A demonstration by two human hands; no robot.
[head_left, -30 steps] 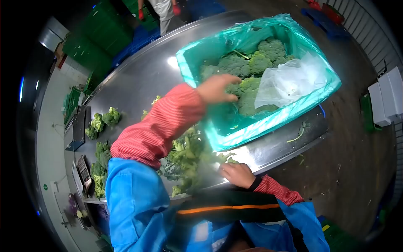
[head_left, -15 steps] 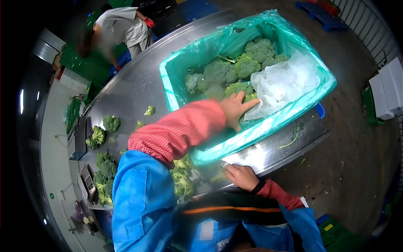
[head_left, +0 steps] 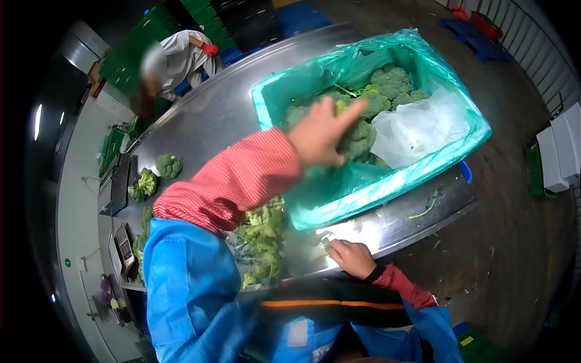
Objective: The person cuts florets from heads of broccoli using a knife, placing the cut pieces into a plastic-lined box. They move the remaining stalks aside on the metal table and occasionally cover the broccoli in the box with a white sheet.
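Head view, only one there is. The left hand [head_left: 324, 130] is up over the green-lined crate [head_left: 466, 142], fingers spread apart, nothing in it as far as I can see. It's blurry, so I can't say whether the fingertips touch anything.

The broccoli [head_left: 390, 81] fills the far and middle part of the crate. It lies just past and below that hand, a bit to the right, with the nearest heads right under the fingers. A clear plastic bag [head_left: 423, 130] sits crumpled on top of the heads on the right side.

The right hand [head_left: 354, 259] is way nearer the body, resting on the near edge of the steel desk [head_left: 212, 115], fingers curled down. Can't tell if it's pinching anything or just resting. So the left hand is clearly the closer one to the crate, and the right is well apart from it.

A heap of leafy trimmings [head_left: 263, 236] lies on the desk to the left of the right hand. A few loose heads [head_left: 168, 164] sit further left. Another person [head_left: 175, 60] is bent over at the far end.
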